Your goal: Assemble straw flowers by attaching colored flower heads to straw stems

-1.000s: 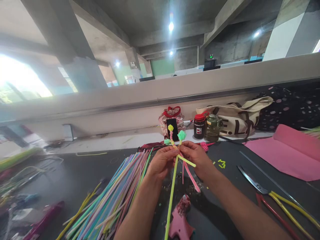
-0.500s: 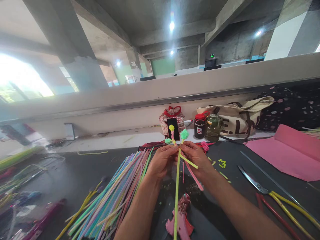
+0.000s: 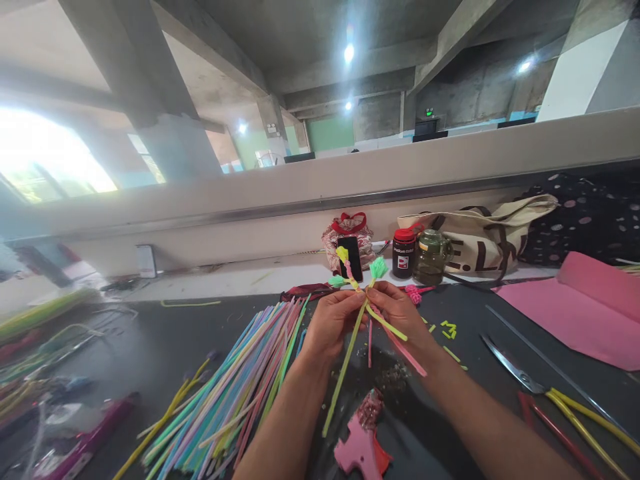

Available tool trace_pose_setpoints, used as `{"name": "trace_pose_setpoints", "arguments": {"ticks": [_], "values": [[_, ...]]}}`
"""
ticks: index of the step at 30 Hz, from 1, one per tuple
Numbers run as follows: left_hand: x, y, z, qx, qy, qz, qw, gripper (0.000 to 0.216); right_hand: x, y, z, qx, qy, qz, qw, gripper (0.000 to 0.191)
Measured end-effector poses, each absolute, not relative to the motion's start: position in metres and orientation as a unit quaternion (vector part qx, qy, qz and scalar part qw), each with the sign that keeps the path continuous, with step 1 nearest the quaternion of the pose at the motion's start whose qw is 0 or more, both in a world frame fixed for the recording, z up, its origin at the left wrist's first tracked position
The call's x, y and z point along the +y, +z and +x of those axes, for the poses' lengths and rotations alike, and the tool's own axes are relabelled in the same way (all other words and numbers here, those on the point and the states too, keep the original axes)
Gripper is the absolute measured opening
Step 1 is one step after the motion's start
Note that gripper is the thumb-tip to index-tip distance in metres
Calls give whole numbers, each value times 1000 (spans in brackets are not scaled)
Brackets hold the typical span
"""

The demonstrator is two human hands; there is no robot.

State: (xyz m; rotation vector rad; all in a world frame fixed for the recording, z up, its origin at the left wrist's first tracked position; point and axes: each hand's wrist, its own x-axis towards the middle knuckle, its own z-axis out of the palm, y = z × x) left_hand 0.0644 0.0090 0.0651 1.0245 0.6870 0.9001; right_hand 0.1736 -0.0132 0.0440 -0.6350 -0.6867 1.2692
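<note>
Both hands meet at the middle of the table around a small pipe-cleaner flower piece with a mint-green head (image 3: pixel 379 268) and a yellow head (image 3: pixel 343 254). My left hand (image 3: pixel 333 323) is closed, pinching the piece where its stems cross. Right beside it, my right hand (image 3: pixel 395 308) pinches the same crossing, fingertips partly hidden. Below the hands hang a long yellow-green pipe cleaner (image 3: pixel 345 377), a shorter yellow one and pink pipe cleaners (image 3: pixel 410 357). A pink glue gun (image 3: pixel 364 437) lies beneath on the dark table.
A bundle of pastel pipe cleaners (image 3: pixel 235 387) lies left of my forearm. To the right are scissors (image 3: pixel 520 377), yellow clippings (image 3: pixel 449 328) and a pink sheet (image 3: pixel 565 313). At the back stand a phone (image 3: pixel 349 259), a red-lidded bottle (image 3: pixel 403 253) and a greenish jug (image 3: pixel 430 257).
The long yellow-green pipe cleaner's lower end has swung left, and the pink ends have shifted right. The flower piece has turned slightly between my fingers. My view has moved a little.
</note>
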Motion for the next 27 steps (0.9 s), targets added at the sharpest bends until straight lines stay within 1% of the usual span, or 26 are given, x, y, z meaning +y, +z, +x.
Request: {"name": "trace_pose_setpoints", "arguments": {"ticks": [11,18,22,27], "values": [[7,67,61,303,413,471,718,18,-18,50,174,-338,570,-276,696,19],[7,67,61,317,395,490,710,19,-19,52,175,-334,567,-305,688,21],[8,62,61,310,404,508,694,19,-17,49,174,-326,555,-320,695,20],[10,60,62,294,409,493,709,19,-15,46,175,-332,562,-317,687,22]]}}
